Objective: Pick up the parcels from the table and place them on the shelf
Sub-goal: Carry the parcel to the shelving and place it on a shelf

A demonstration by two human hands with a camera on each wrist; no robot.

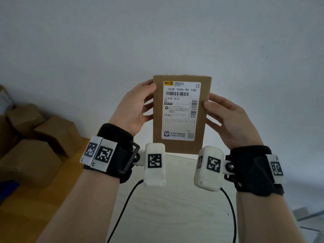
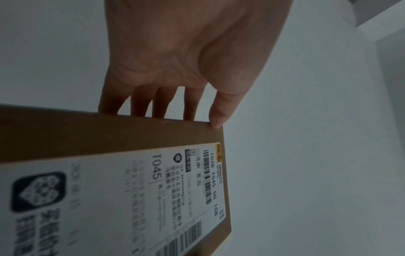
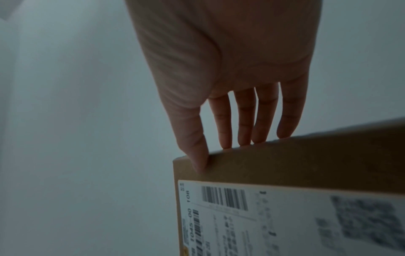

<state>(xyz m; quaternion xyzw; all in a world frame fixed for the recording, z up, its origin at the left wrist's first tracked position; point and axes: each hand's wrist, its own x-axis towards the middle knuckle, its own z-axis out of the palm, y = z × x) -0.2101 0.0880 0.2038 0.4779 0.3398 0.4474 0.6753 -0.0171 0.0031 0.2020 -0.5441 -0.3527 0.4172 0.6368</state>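
Note:
A flat brown cardboard parcel [image 1: 178, 146] with a white shipping label stands upright in front of the white wall, label toward me. My left hand [image 1: 149, 99] holds its left edge, thumb on the front and fingers behind. On the right edge my right hand [image 1: 210, 111] pinches it the same way. The left wrist view has the left hand [image 2: 175, 60] with its thumb at a corner of the parcel [image 2: 131, 138]. The right wrist view has the right hand [image 3: 230, 60] with its thumb on the parcel [image 3: 306, 164]. Its lower edge sits at the far edge of a pale surface [image 1: 175, 199]; contact cannot be told.
Several brown cardboard boxes [image 1: 52, 134] are piled at the left on an orange-brown wooden top [image 1: 35, 207]. A plain white wall [image 1: 175, 41] fills the background. Black cables [image 1: 122, 207] hang from the wrist cameras.

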